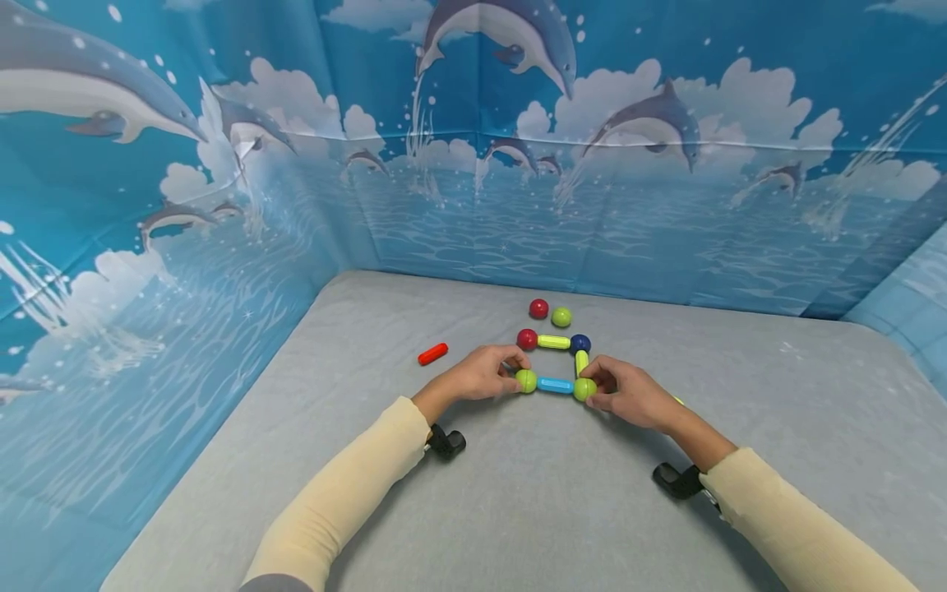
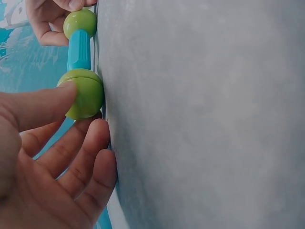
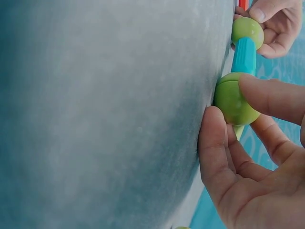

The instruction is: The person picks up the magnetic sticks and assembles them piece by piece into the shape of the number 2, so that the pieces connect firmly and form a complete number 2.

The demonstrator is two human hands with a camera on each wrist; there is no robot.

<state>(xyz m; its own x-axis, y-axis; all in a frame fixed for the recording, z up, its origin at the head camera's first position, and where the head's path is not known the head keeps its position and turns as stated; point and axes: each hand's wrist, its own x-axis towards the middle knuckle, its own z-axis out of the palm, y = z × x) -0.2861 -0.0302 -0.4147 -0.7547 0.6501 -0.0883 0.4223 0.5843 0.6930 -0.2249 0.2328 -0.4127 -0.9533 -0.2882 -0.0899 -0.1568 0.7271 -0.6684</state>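
My left hand [image 1: 479, 375] pinches a green ball [image 2: 89, 99] between thumb and fingers at the left end of a blue rod [image 1: 555, 386]. At the rod's right end, my right hand [image 1: 630, 396] grips another green ball [image 3: 235, 102] the same way. From that right ball a yellow-green rod [image 1: 581, 362] runs back to a dark blue ball [image 1: 580, 344]. A second yellow-green rod [image 1: 553, 342] links the dark blue ball to a red ball [image 1: 528, 339]. Together these pieces form a four-sided outline with its left side unbridged, lying on the grey surface.
Behind the outline lie a loose red ball [image 1: 538, 308] and a loose green ball [image 1: 561, 317]. A red rod [image 1: 432, 353] rests left of my left hand. Something yellow-green [image 1: 678, 400] peeks out behind my right wrist. A dolphin-print curtain [image 1: 473, 214] borders the grey table [image 1: 562, 493].
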